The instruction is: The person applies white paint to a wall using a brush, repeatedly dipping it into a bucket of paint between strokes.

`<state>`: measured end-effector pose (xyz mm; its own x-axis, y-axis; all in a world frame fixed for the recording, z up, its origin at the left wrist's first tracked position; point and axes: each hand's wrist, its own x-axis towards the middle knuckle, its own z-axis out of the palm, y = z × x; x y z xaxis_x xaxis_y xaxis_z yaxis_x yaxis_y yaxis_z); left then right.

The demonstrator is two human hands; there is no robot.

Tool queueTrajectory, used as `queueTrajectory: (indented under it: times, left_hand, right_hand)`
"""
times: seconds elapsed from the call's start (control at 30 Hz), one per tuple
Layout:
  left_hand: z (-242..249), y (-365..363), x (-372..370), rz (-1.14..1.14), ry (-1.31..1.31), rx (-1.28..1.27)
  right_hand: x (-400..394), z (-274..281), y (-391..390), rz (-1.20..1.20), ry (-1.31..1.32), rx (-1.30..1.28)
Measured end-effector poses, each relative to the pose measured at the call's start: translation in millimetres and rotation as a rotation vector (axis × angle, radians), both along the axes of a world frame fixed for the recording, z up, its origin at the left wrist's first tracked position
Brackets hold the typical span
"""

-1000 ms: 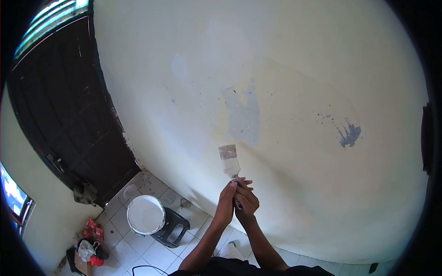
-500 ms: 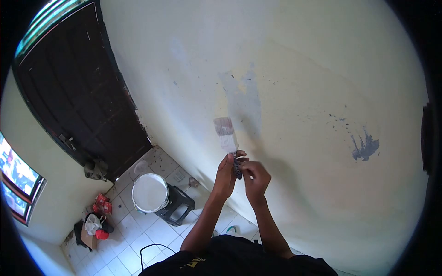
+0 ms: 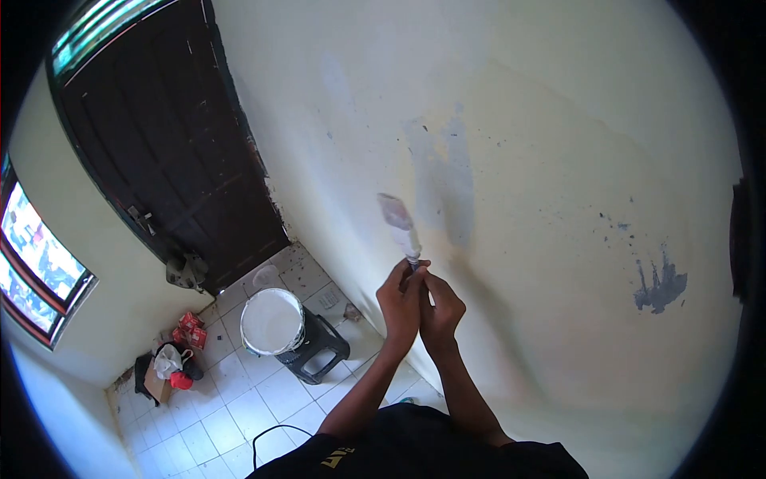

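A paintbrush (image 3: 397, 222) stands bristles-up in front of the wall, its ferrule smeared white and its bristles brownish and slightly blurred. My left hand (image 3: 400, 307) is closed round its dark handle. My right hand (image 3: 441, 307) is closed too, its fingertips pinching the handle from the right side. The fingers of both hands meet, hiding most of the handle. Behind the brush, the cream wall (image 3: 550, 160) carries a grey patch (image 3: 443, 180) and, farther right, a darker grey flaked patch (image 3: 661, 286).
A bucket (image 3: 274, 352) of white paint rests on a dark plastic stool (image 3: 323, 347) at lower left. Beyond it are a dark door (image 3: 159, 152), a window (image 3: 36, 247) and piled red packets and bags (image 3: 171, 363). A black cable (image 3: 271, 431) lies on the tiled floor.
The view has shifted, so the door, bucket and wall patches appear farther right. The brush has turned in my hands, and my right hand has come up closer against my left, covering the handle.
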<state>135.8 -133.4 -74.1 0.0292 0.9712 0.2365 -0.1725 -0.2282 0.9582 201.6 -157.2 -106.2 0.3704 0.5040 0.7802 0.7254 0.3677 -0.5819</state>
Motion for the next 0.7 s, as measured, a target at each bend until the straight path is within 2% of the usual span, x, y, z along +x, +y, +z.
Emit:
queueTrajectory:
  times: [0.1,0.2,0.27,0.33,0.4,0.53,0.6,0.7]
  left_hand:
    - [0.3,21.8,-8.5,0.023,-0.141,0.012]
    - [5.8,40.0,-6.4,0.123,-0.275,0.063]
    - [1.8,55.4,-1.0,0.147,-0.263,0.116]
    - [4.5,64.9,10.5,0.216,-0.203,0.203]
    - [19.5,59.7,21.0,0.221,-0.250,0.179]
    - [33.0,59.0,33.1,0.268,-0.311,0.148]
    - [36.6,58.3,37.6,0.290,-0.387,0.137]
    - [27.8,65.6,45.6,0.360,-0.359,0.218]
  right_hand:
    - [3.6,28.7,-1.4,0.110,-0.065,-0.123]
    - [21.2,48.8,-18.9,0.064,-0.181,0.007]
    - [39.2,51.0,-29.6,0.008,-0.220,0.075]
    - [61.2,42.9,-29.7,-0.034,-0.284,0.178]
    - [76.0,23.9,-27.2,-0.022,-0.366,0.221]
    - [77.6,20.3,-20.8,-0.023,-0.536,0.289]
    - [78.3,17.7,-20.3,-0.010,-0.526,0.298]
    - [80.1,13.3,-23.4,-0.023,-0.530,0.291]
